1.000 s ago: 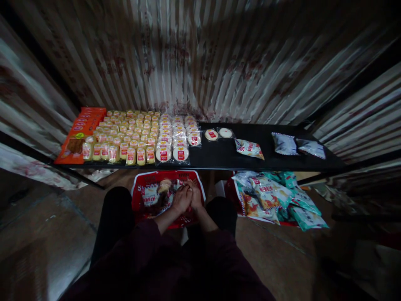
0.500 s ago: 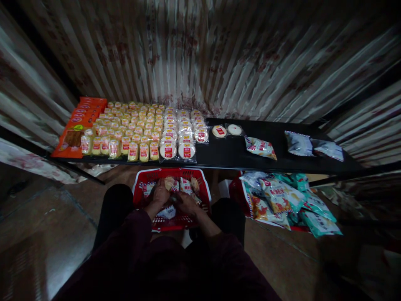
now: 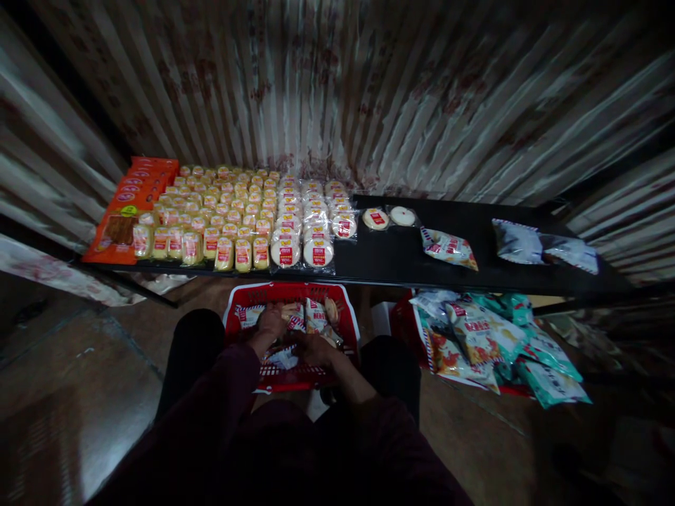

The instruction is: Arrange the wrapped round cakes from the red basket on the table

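Observation:
Both my hands are down inside a red plastic basket (image 3: 352,330) between my knees. My left hand (image 3: 271,323) is curled in its middle, right beside wrapped round pastries (image 3: 290,310) seen nearly edge-on. Opposite it, my right hand (image 3: 315,347) reaches in from the right, fingers bent inward toward the left hand. Shadow hides the fingertips of both, so what they grip is unclear. Around them lie white-and-red snack bags (image 3: 317,316), another round pastry (image 3: 332,310) at the right wall, and a pale blue-white packet (image 3: 284,358) below.
On the black shelf (image 3: 380,260) stand orange packs (image 3: 124,218), rows of small yellow cakes (image 3: 224,253) and round white pastries (image 3: 318,251). Farther right are a snack bag (image 3: 449,249) and pale packets (image 3: 517,241). A second red basket (image 3: 408,327) overflows with green and white bags (image 3: 551,379).
The view has shifted slightly. In the basket, the round pastries by my left hand have tipped from face-up to nearly edge-on. My right hand has moved slightly toward the left hand.

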A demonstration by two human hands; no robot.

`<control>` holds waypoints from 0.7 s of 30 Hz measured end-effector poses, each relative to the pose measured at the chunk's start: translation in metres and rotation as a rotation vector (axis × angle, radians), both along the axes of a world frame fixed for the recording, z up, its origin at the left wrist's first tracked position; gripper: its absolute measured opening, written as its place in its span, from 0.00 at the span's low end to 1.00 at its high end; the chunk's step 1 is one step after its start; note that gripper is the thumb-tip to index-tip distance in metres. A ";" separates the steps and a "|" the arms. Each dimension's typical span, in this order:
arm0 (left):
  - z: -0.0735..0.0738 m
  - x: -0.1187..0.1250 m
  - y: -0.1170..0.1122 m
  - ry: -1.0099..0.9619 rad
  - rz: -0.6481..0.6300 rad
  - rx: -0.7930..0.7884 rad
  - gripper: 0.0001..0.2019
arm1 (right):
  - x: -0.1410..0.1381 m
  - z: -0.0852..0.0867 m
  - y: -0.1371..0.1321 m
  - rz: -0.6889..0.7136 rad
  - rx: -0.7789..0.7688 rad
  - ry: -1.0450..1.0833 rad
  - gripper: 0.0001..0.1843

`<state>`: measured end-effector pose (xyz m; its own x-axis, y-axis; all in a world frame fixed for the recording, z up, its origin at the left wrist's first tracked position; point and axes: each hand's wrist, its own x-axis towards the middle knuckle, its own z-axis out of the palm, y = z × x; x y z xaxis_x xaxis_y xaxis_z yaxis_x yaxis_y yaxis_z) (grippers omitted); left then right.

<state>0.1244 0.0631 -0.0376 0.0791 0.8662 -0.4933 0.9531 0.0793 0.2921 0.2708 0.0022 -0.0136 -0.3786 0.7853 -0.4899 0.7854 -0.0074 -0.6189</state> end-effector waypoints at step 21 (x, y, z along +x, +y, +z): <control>0.026 -0.016 0.010 -0.080 0.036 0.158 0.24 | -0.010 -0.016 -0.006 -0.149 -0.025 0.066 0.28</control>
<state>0.1084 0.0727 -0.0113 0.0802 0.9356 -0.3439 0.9236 0.0600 0.3786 0.2604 -0.0036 -0.0298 -0.2908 0.8228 -0.4883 0.7321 -0.1372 -0.6672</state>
